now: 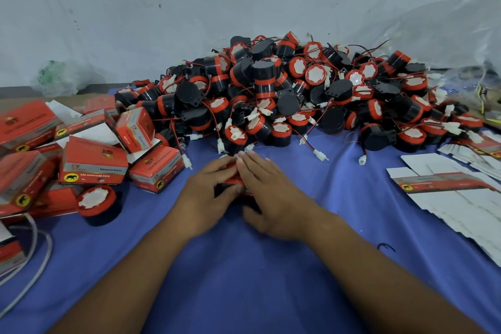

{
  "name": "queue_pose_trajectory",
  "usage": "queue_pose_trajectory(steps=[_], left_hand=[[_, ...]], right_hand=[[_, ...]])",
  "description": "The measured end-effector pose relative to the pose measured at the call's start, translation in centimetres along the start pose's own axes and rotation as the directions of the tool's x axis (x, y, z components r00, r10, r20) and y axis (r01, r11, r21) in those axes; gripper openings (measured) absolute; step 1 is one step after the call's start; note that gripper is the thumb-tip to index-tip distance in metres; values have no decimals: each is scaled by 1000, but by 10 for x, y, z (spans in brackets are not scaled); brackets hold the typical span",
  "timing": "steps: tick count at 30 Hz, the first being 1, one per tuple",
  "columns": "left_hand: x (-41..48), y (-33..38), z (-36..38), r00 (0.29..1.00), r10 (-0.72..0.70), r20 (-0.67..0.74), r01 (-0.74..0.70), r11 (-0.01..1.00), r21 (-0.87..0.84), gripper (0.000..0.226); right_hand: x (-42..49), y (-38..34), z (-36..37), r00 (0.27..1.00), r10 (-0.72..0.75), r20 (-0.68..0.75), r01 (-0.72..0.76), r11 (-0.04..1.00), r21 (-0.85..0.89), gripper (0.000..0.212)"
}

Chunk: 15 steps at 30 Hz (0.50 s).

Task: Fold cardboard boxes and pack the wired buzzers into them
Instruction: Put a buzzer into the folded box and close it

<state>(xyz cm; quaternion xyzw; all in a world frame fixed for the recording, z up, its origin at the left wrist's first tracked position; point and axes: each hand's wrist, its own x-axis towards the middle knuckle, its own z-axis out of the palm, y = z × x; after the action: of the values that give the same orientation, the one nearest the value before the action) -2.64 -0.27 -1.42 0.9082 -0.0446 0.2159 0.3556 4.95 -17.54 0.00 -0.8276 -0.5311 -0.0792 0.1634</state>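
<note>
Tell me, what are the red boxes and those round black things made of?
The red boxes look like thin printed cardboard, slightly glossy, with sharp folds and white inner flaps. The buzzers look like hard moulded plastic: semi-glossy black bodies with red bands. Their white faces could be paper or plastic; it is hard to tell.

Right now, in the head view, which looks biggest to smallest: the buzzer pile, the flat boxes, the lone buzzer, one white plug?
1. buzzer pile
2. flat boxes, partly cut off by the frame
3. lone buzzer
4. white plug
</note>
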Motion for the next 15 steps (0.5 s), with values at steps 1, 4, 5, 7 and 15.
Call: queue_pose_trajectory(steps=[1, 4, 5, 7, 15], left_hand=[[0, 0, 0, 1000, -2, -1, 2, 1000, -9, 48], [0, -1, 2, 1000, -22, -2, 21, 997, -70, 49], [-1, 0, 2, 999, -46, -11, 45, 995, -88, 46], [0, 1, 2, 993, -108, -40, 102, 988, -119, 35], [-3, 3, -1, 999, -36, -5, 36, 997, -63, 57]], right_hand=[[-1, 2, 5, 997, 26, 70, -24, 999, -23, 80], [-2, 6, 12, 999, 50, 15, -50, 999, 12, 80], [-2, 8, 12, 998, 68, -17, -67, 997, 43, 80], [-1, 14, 9, 991, 127, -34, -122, 985, 119, 82], [-4, 30, -3, 977, 165, -134, -111, 933, 341, 46]])
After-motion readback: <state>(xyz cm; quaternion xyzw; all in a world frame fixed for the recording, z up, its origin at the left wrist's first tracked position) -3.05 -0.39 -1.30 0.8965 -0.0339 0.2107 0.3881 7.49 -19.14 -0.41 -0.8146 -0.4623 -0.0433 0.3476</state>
